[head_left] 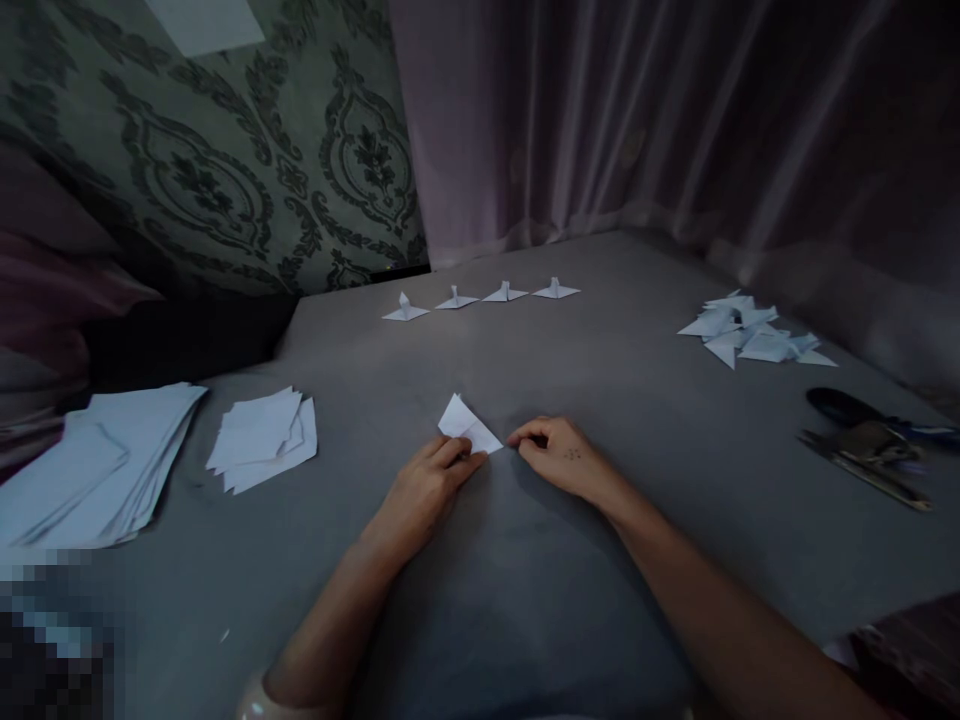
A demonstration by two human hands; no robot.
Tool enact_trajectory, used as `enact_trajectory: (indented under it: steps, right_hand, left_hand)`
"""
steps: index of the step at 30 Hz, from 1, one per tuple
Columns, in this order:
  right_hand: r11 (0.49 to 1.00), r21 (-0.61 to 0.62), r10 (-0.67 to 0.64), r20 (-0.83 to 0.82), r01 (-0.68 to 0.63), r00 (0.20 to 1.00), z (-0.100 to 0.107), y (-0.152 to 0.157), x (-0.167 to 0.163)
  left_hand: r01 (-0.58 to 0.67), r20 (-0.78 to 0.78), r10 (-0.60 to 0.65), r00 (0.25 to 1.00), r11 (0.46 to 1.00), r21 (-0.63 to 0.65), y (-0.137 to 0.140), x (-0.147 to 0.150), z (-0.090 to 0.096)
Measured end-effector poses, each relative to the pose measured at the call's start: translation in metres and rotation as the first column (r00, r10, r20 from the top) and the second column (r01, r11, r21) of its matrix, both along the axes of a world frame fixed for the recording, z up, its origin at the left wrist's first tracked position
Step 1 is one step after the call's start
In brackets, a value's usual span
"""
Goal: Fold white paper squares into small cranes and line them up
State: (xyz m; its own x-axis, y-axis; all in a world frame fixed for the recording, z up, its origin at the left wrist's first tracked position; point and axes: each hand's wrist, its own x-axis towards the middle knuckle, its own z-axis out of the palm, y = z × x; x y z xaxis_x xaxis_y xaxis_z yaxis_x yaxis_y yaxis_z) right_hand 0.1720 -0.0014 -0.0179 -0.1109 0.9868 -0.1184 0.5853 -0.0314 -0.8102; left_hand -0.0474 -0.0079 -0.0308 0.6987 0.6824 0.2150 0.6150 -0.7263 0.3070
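Observation:
A small sheet of white paper folded into a triangle-like shape (474,428) lies on the grey cloth in front of me. My left hand (433,480) grips its lower left edge, fingers bent and pressed down on it; they hide part of that edge. Just past the paper's right corner is my right hand (559,452), closed with thumb and forefinger together. A slight gap seems to separate those fingertips from the corner, and nothing shows between them.
Several folded paper figures (505,292) stand in a row farther back. More folded pieces (750,330) are heaped at the right, above dark-handled tools (862,440), perhaps scissors. Left are a small stack of paper (262,435) and a larger stack (105,460). Curtains (585,120) border the table's back.

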Motion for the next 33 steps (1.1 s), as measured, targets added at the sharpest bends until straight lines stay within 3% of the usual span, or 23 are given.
enact_trajectory:
  steps: [18, 25, 28, 31, 33]
  right_hand:
    - [0.999, 0.033, -0.019, 0.001, 0.019, 1.000, -0.003, 0.000, -0.004]
    - [0.986, 0.164, -0.047, 0.101, 0.030, 0.994, -0.007, -0.002, -0.017]
    - [0.979, 0.203, -0.002, 0.143, -0.028, 0.990, -0.007, -0.003, -0.024]
    - [0.965, 0.245, 0.048, 0.174, -0.090, 0.984, -0.005, -0.006, -0.026]
    - [0.936, 0.324, 0.071, 0.216, -0.140, 0.974, -0.002, -0.009, -0.027]
  left_hand:
    - [-0.038, -0.061, 0.038, 0.997, 0.999, -0.011, 0.004, 0.010, -0.002]
    - [-0.030, -0.040, 0.031, 0.999, 0.999, 0.027, 0.004, 0.010, -0.004]
    - [-0.015, 0.032, 0.014, 0.999, 0.999, 0.048, 0.003, 0.006, -0.002]
    - [-0.172, 0.171, 0.146, 0.974, 0.974, 0.147, 0.000, 0.002, 0.005]
    - [-0.351, 0.279, 0.282, 0.918, 0.905, 0.239, -0.002, 0.001, 0.012]
